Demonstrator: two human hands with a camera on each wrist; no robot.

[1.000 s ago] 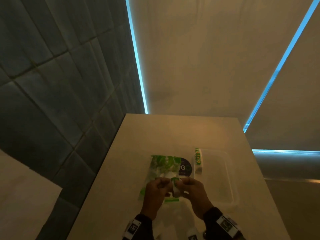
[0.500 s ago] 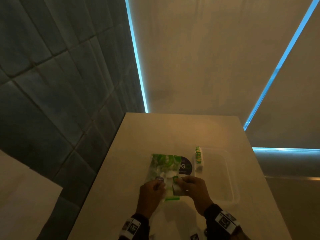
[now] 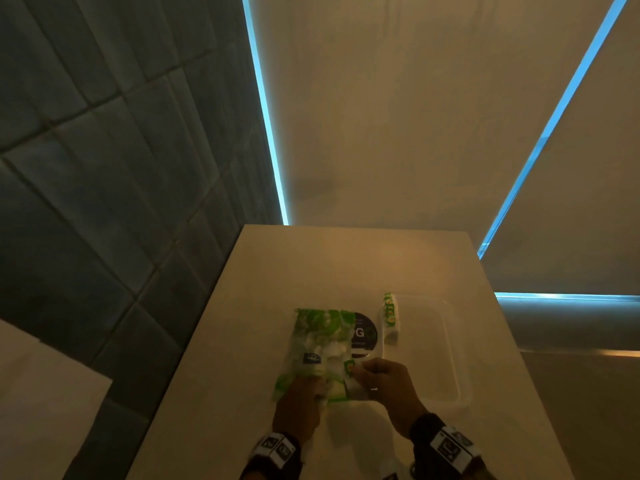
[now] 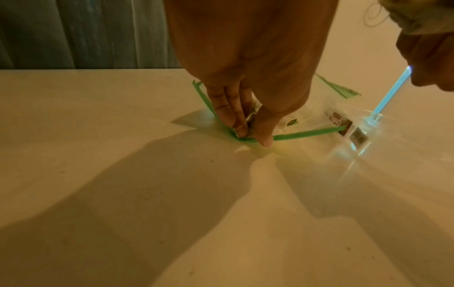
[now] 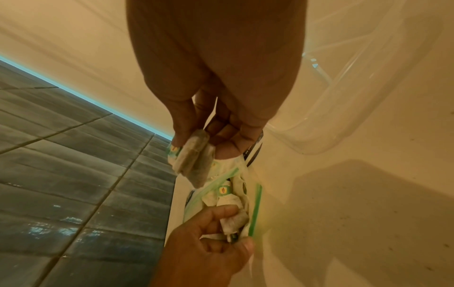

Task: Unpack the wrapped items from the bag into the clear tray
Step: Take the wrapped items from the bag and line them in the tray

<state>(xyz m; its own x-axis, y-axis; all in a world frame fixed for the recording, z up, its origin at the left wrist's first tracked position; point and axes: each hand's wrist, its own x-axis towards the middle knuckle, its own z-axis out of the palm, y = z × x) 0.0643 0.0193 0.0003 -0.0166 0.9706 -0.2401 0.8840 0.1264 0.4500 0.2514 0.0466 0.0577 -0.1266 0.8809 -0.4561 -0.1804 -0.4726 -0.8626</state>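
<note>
A clear zip bag (image 3: 320, 348) with green print and a green zip strip (image 4: 307, 134) lies on the pale table, several white wrapped items showing inside. My left hand (image 3: 299, 403) pinches the bag's near, open edge (image 5: 250, 219) between thumb and fingers (image 4: 236, 114). My right hand (image 3: 384, 382) is at the bag's mouth and pinches a flat wrapped item (image 5: 194, 155) held just above the opening. The clear tray (image 3: 446, 344) stands to the right of the bag. One green-and-white wrapped item (image 3: 390, 315) leans at the tray's left wall.
The table (image 3: 311, 265) runs away from me, with a grey tiled wall (image 3: 104, 185) to the left and beige blinds (image 3: 398, 116) behind. The table's left edge is close to the bag. A dark round label (image 3: 363, 336) shows on the bag's right side.
My hands have drawn apart at the bag's mouth. The right hand has moved right and lifted a wrapped item out of the opening; the left hand has slid lower on the edge.
</note>
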